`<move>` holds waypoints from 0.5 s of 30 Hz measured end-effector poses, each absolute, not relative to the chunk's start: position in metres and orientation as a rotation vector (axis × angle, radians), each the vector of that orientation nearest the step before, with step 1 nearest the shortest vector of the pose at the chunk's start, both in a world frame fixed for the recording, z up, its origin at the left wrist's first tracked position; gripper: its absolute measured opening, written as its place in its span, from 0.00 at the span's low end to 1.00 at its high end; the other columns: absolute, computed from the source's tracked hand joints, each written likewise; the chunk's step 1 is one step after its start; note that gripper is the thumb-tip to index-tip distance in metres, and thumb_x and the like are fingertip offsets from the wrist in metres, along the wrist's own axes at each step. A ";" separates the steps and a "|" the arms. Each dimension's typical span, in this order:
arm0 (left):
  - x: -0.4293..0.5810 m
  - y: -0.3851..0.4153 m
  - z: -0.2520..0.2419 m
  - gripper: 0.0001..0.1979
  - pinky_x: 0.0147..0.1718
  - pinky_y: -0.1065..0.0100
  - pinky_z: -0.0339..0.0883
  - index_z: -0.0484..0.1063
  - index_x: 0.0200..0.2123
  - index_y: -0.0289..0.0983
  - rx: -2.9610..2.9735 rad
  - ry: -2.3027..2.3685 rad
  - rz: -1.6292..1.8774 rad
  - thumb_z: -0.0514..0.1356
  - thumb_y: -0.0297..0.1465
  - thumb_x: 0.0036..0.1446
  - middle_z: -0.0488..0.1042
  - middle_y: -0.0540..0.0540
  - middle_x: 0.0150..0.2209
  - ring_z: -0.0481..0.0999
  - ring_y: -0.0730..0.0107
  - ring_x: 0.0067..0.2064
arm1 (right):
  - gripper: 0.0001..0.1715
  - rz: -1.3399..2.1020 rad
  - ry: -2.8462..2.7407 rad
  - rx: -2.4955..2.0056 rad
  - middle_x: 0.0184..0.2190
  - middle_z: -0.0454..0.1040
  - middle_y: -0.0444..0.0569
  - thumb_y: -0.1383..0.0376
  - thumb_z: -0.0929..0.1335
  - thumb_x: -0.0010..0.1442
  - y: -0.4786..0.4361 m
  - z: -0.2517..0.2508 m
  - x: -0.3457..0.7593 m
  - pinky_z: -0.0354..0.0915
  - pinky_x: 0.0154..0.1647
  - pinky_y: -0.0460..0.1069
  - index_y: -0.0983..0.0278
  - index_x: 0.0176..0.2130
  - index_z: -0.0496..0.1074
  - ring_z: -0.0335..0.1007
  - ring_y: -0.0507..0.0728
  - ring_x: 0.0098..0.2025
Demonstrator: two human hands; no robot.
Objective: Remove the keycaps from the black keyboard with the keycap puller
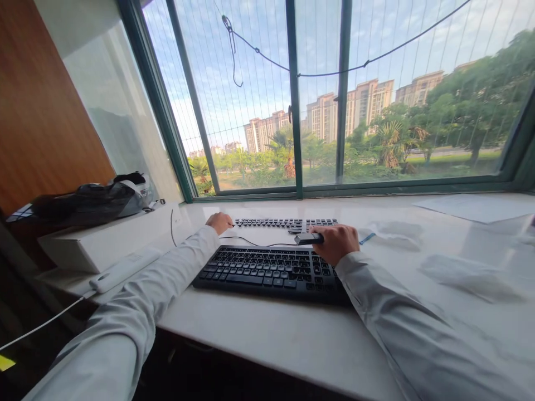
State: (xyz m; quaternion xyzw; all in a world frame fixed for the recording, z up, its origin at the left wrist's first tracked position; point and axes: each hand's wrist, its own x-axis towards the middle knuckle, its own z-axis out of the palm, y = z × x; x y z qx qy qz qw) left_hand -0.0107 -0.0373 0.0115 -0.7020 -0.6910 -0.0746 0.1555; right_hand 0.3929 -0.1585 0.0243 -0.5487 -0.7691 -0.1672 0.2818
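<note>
A black keyboard [271,271] lies on the white windowsill counter [271,334] in front of me. Behind it sits a flat set of loose dark keycaps in rows [284,223]. My left hand [218,222] rests closed at the left end of those rows, pinching the end of a thin black cable [251,243] that runs across the counter. My right hand [336,243] hovers over the keyboard's far right corner, gripping a small dark oblong tool [308,239] that points left. Both arms wear white sleeves.
A white power strip [123,269] with a white cord lies at the left edge. A white box [100,245] carries a dark bag [90,201]. Clear plastic wrappers [468,273] and a paper sheet [476,207] lie to the right. The window stands right behind.
</note>
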 end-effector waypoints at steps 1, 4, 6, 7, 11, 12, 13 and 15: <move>-0.009 -0.033 0.009 0.11 0.41 0.65 0.65 0.80 0.35 0.43 -1.994 -1.984 -0.177 0.61 0.36 0.49 0.78 0.44 0.38 0.75 0.57 0.41 | 0.18 -0.444 -2.064 -1.476 0.29 0.78 0.44 0.61 0.64 0.48 -0.158 0.025 0.395 0.57 0.34 0.49 0.51 0.39 0.77 0.72 0.58 0.33; -0.005 -0.026 0.002 0.12 0.41 0.65 0.65 0.79 0.37 0.43 -1.958 -1.989 -0.147 0.59 0.35 0.51 0.78 0.43 0.39 0.75 0.57 0.41 | 0.18 -0.444 -2.059 -1.490 0.30 0.79 0.45 0.60 0.64 0.49 -0.157 0.026 0.401 0.57 0.34 0.49 0.51 0.40 0.76 0.72 0.58 0.34; -0.005 -0.025 0.000 0.13 0.41 0.65 0.65 0.79 0.38 0.42 -1.953 -1.983 -0.143 0.58 0.36 0.52 0.78 0.41 0.39 0.75 0.57 0.41 | 0.19 -0.449 -2.032 -1.510 0.30 0.79 0.46 0.59 0.64 0.49 -0.156 0.026 0.404 0.58 0.34 0.49 0.52 0.41 0.76 0.73 0.58 0.34; -0.004 -0.025 -0.001 0.13 0.41 0.64 0.65 0.79 0.38 0.42 -1.957 -1.976 -0.138 0.57 0.36 0.52 0.78 0.41 0.38 0.75 0.57 0.41 | 0.19 -0.451 -2.016 -1.520 0.30 0.78 0.46 0.59 0.64 0.50 -0.156 0.026 0.406 0.58 0.34 0.49 0.52 0.41 0.76 0.73 0.58 0.34; -0.004 -0.025 -0.002 0.13 0.42 0.64 0.64 0.79 0.38 0.43 -1.960 -1.958 -0.131 0.57 0.36 0.53 0.78 0.41 0.39 0.75 0.56 0.41 | 0.18 -0.460 -2.023 -1.510 0.29 0.78 0.46 0.59 0.64 0.50 -0.155 0.026 0.407 0.58 0.33 0.49 0.52 0.40 0.77 0.73 0.59 0.33; -0.004 -0.024 -0.002 0.13 0.42 0.63 0.64 0.79 0.39 0.43 -1.955 -1.957 -0.135 0.57 0.36 0.53 0.78 0.42 0.39 0.74 0.56 0.42 | 0.18 -0.463 -2.033 -1.505 0.30 0.78 0.46 0.59 0.64 0.49 -0.154 0.025 0.406 0.58 0.33 0.49 0.52 0.40 0.77 0.73 0.59 0.34; -0.005 -0.024 -0.002 0.13 0.42 0.63 0.64 0.79 0.39 0.43 -1.950 -1.957 -0.140 0.57 0.36 0.52 0.77 0.42 0.40 0.74 0.56 0.42 | 0.18 -0.465 -2.038 -1.505 0.30 0.79 0.45 0.59 0.65 0.49 -0.154 0.025 0.406 0.58 0.33 0.49 0.52 0.40 0.76 0.73 0.59 0.34; -0.005 -0.023 -0.002 0.13 0.42 0.64 0.64 0.79 0.39 0.43 -1.944 -1.957 -0.151 0.58 0.36 0.52 0.77 0.42 0.41 0.74 0.56 0.42 | 0.18 -0.465 -2.027 -1.519 0.30 0.79 0.45 0.59 0.64 0.49 -0.153 0.025 0.406 0.58 0.33 0.49 0.51 0.40 0.76 0.73 0.59 0.34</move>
